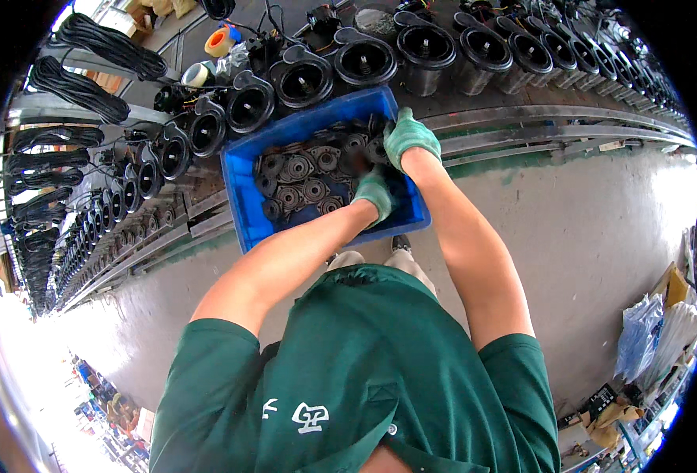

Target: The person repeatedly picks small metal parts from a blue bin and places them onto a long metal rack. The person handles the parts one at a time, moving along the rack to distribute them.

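A blue plastic crate [247, 211] stands at the edge of the workbench, tilted in view and holding many dark round metal parts [314, 189] with central holes. My left hand [374, 199], in a green-and-white work glove, reaches down inside the crate at its right part, among the metal parts. Its fingers are dark and blurred, so what they touch or hold cannot be made out. My right hand [411, 140], gloved alike, grips the crate's rim at the far right corner, thumb on the inner side.
Rows of dark cylindrical housings with round open tops [366, 61] line the bench beyond and left of the crate. Coiled black cables [110, 46] hang at the far left. An orange tape roll [220, 42] lies at the back. Metal rails [553, 134] edge the bench above the grey floor [569, 213].
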